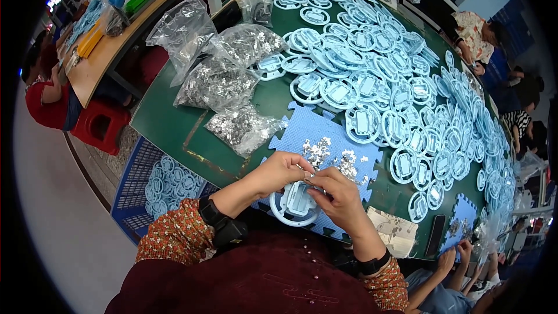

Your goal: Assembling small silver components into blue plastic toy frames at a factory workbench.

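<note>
My left hand [280, 170] and my right hand [336, 193] both hold one light blue round plastic part [292, 204] over the near edge of a blue foam mat [302, 129]. The fingertips of both hands pinch together at the part's top rim, where a small silver metal piece sits. A loose heap of small silver metal pieces [330, 157] lies on the mat just beyond my fingers. Black bands are on both wrists.
Several clear bags of metal pieces [224, 84] lie at left on the green table [168, 125]. A great pile of blue round parts [401, 99] covers the table's middle and right. A blue crate [136, 189] with such parts stands below left. Other people work around the table.
</note>
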Available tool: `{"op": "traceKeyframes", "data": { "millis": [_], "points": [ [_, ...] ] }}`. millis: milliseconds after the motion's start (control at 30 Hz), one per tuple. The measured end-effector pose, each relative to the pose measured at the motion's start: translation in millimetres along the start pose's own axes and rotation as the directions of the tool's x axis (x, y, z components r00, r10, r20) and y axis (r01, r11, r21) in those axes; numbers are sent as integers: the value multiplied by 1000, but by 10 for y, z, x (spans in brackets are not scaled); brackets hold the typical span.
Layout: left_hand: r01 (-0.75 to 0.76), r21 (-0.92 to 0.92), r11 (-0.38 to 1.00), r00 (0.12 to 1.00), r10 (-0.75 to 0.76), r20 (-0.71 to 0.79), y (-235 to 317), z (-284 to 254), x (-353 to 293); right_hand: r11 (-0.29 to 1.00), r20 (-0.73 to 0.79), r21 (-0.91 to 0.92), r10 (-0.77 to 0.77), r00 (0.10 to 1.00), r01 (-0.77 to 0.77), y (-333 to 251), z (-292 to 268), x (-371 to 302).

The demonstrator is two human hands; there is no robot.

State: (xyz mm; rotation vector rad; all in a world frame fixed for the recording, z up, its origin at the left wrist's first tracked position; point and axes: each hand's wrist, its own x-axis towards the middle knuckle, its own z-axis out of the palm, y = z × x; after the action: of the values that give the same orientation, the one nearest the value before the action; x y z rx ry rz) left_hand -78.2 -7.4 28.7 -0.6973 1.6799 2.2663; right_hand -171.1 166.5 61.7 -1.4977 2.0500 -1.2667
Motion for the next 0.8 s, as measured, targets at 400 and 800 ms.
{"op": "traceKeyframes", "data": {
  "millis": [400, 800],
  "points": [
    [-2, 52, 999, 1000, 2, -6, -40, 46, 48, 962, 93, -271, 1, 996, 24, -97, -36, -64],
    [-14, -25, 1000, 1000, 15, 25, -48, 130, 67, 938, -185, 100, 345, 920, -331, 127, 97, -235]
  ]
}}
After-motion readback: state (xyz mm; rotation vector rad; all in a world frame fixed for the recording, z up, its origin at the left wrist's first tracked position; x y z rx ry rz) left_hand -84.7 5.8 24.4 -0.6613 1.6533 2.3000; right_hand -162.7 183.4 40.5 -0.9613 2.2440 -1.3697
